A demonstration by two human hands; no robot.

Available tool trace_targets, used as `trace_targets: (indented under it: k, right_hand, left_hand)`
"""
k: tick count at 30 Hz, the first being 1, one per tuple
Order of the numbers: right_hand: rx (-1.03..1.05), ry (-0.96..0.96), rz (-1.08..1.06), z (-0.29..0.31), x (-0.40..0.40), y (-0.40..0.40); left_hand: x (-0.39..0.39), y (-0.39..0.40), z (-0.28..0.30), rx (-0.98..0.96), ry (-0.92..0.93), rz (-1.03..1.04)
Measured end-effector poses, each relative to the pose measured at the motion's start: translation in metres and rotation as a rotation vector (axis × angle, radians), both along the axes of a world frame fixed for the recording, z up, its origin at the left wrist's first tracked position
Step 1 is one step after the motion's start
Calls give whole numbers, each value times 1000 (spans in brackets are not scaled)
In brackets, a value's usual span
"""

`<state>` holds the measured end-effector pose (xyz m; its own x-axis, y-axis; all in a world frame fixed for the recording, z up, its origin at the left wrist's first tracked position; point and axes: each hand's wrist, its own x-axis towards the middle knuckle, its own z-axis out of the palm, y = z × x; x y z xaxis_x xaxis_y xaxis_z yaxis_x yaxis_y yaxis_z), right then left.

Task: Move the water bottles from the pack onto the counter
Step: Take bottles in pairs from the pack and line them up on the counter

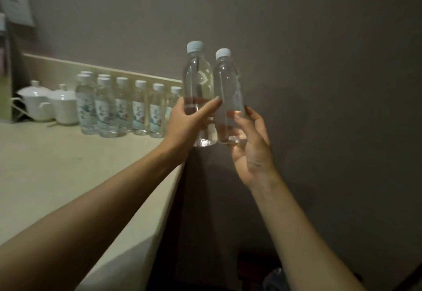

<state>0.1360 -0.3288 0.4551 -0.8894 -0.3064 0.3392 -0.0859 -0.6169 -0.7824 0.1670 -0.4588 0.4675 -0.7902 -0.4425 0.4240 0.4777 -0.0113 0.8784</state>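
Hands point(182, 122) point(251, 146) grip 2 clear, smooth plastic bottles point(198, 80)

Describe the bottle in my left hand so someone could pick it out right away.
Start at the pale counter with its row of labelled bottles. Past its right end, two bottles are held up. The left hand grips the taller-looking bottle, nearer the row.

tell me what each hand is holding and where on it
Left hand grips one clear plastic water bottle with a pale blue cap around its lower body. Right hand holds a second such bottle near its base.
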Motion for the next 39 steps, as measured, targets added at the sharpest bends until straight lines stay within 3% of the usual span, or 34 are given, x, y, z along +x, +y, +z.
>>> trace_targets:
  k: [3,6,9,15,25,31,34,36,39]
  right_hand:
    - [74,2,94,-2,8,-42]
    - [267,136,212,-4,20,-80]
    - [399,126,315,-16,31,-114]
    - [519,41,146,-41,45,-157]
    - [714,209,15,-74,35,-188]
    - [701,182,17,-88,23,-197]
    - [690,158,-9,-93,16,-200]
    - [706,165,-10,-94,10,-201]
    - [836,256,-63,-95,4,-207]
  left_hand:
    - [15,-62,-9,-47,-17,69]
    - [27,-114,-24,-40,-48,-19]
    - [37,-157,-38,-47,-93,-82]
    - [49,-205,-59,-138,-211,-104]
    - [42,-232,-85,-89,-307,-56]
    - [34,-244,-88,-251,-339,-106]
    - [32,-248,-87,-458,-421,-61]
    - [32,-247,-85,-555,-383,-16]
    - [33,-249,-89,-545,-312,17]
